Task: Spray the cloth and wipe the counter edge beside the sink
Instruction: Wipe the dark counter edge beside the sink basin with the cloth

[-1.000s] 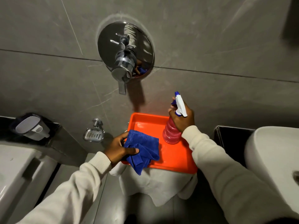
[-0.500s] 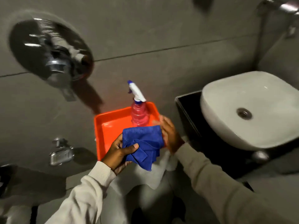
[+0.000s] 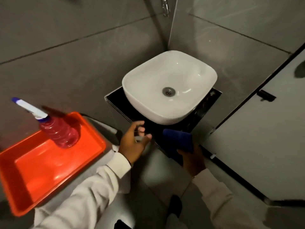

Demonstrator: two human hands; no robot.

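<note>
The right hand (image 3: 192, 160) had its grip clenched on the folded blue cloth (image 3: 179, 140), pressing it to the near edge of the black desk (image 3: 115, 100) just below the white sink (image 3: 170, 86). The left hand (image 3: 133, 142) hovered beside it, grip released — fingers spread, grasping nothing. Far to the left, the pink spray bottle (image 3: 57, 131) stood in the orange tray (image 3: 41, 171) — well apart from both hands.

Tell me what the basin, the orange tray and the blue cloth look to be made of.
White rounded-square basin: likely glazed ceramic, given its glossy highlights. Orange rectangular tray: probably moulded plastic, with a smooth sheen and a rolled rim. Blue folded cloth, held in the right hand: soft matte fabric, perhaps microfibre.
</note>
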